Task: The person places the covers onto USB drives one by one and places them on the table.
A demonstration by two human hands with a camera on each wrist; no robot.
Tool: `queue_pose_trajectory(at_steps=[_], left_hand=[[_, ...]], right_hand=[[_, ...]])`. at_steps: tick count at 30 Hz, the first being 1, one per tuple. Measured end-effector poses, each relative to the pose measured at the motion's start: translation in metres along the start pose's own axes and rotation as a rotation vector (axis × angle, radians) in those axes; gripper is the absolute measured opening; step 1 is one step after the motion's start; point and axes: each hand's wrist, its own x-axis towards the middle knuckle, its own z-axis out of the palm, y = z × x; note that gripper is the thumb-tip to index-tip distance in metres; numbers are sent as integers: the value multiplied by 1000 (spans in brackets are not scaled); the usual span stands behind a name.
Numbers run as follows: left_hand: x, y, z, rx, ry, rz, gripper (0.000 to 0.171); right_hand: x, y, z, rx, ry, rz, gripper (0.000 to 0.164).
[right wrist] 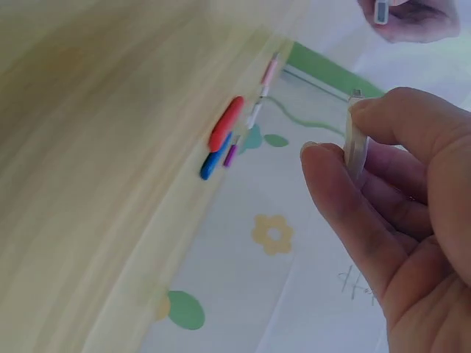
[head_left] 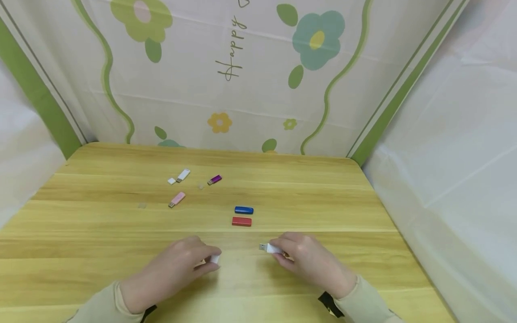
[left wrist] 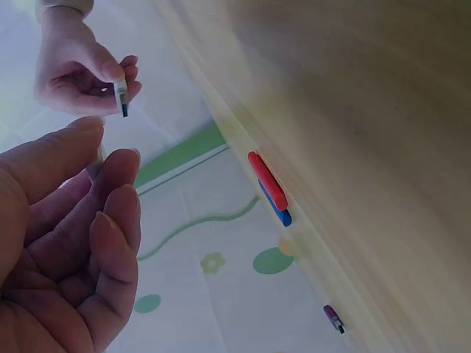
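Between thumb and fingers, my right hand (head_left: 308,260) pinches a white USB stick (head_left: 274,248), its bare metal plug pointing left. My left hand (head_left: 173,269) pinches a small white cap (head_left: 214,259), apart from the stick. In the left wrist view the fingers mostly hide the cap (left wrist: 97,163); in the right wrist view its hollow opening (right wrist: 381,12) shows. Beyond the hands, a red USB stick (head_left: 241,221) lies just in front of a blue USB stick (head_left: 244,210), with no metal plug showing on either.
Farther left on the wooden table (head_left: 315,197) lie a pink USB stick (head_left: 177,199), a purple one (head_left: 215,180) and a white one (head_left: 183,175), plugs bare. A white cap (head_left: 171,181) and clear caps (head_left: 142,205) lie near them. A flowered curtain (head_left: 258,98) hangs behind.
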Motion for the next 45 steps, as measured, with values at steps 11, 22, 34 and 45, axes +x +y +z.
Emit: queue_pose_trajectory(at_steps=[11,22,34,45], left_hand=[[1,2,4,-5,32,-8,14],[1,0,8,-17,123,63,25],[4,6,10,-21,136,54,24],[5,7,13,-23,149,79,23]], right_hand=[[12,-11,1,-14,32,-44,24],[23,-20,5,-24,-2,-92,21],[30,-29,10,-3,-32,-113,19],[34,-33,16,-15,-2,-151,18]])
